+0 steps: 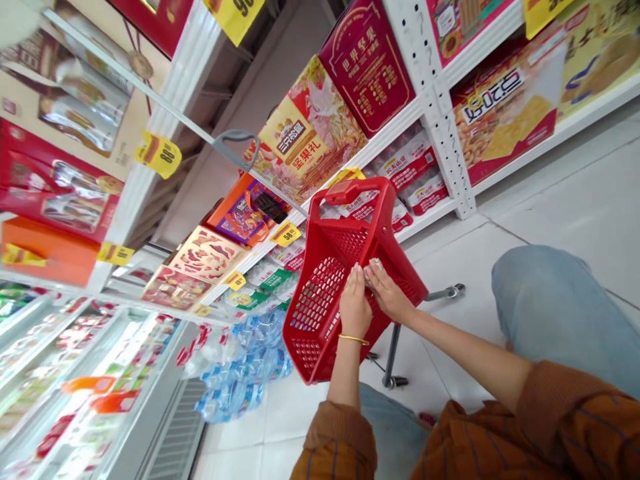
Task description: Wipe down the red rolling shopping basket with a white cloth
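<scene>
A red plastic shopping basket (pixel 320 287) with slotted walls and wheeled metal legs (pixel 395 360) stands tilted in the view before me. Both hands meet side by side at its near rim. My left hand (pixel 356 303), with a gold bracelet at the wrist, is closed over the rim. Right beside it, my right hand (pixel 389 293) grips the same edge, fingers together. The undersides of the fingers are hidden. From the basket's far end a long metal pole with a grey handle (pixel 237 143) reaches up to the left. Nothing shows inside the basket.
White shelves with boxed gifts, such as a nut box (pixel 305 133) and a dark red box (pixel 370 67), run along the far side. Blue-capped water bottles (pixel 240 367) stand on the floor left of the basket. A chilled display (pixel 65 387) fills the lower left. My knee (pixel 560 307) is at right.
</scene>
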Available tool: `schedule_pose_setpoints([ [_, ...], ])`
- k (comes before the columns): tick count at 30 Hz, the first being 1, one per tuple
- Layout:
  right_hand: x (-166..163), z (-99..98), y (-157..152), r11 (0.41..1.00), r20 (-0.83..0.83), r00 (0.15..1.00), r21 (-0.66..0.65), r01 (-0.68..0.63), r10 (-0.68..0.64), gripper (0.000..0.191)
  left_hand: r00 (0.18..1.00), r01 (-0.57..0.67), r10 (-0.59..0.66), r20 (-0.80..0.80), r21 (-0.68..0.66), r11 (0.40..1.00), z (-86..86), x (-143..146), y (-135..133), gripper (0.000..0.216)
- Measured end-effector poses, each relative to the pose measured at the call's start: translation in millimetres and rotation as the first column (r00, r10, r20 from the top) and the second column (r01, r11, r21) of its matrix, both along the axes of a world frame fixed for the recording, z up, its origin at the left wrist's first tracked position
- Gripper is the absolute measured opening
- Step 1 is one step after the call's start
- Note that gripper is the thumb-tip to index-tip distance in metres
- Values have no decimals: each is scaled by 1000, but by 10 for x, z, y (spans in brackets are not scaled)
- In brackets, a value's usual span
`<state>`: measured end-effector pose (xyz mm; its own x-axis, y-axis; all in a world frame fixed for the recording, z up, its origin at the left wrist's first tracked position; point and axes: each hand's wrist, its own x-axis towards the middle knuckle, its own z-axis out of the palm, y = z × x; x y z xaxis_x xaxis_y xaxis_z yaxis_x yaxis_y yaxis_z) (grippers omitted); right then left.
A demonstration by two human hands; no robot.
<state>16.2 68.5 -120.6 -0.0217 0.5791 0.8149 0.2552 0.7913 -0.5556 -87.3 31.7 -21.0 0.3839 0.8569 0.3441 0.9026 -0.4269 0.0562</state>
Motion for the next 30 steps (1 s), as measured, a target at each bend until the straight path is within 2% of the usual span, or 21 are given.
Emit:
schedule_pose_setpoints([
  [13, -60, 10, 349, 998, 23, 998, -13, -60, 60, 70, 1000, -13, 13, -10, 1, 1000, -66, -172, 358, 72],
  [21, -154, -58, 430, 998, -15, 998, -7, -61, 61, 67, 1000, -18, 18, -25, -17, 1000, -37, -170, 377, 75],
  [27, -175, -102, 414, 1000, -60, 998, 4, -17, 17, 67, 997, 3, -11, -83, -108, 994, 59, -140, 324, 78],
  [30, -153, -123, 374, 1000, -103, 995, -11, 13, -14, 67, 978, 10, -39, -203, -143, 990, 187, -145, 304, 80],
])
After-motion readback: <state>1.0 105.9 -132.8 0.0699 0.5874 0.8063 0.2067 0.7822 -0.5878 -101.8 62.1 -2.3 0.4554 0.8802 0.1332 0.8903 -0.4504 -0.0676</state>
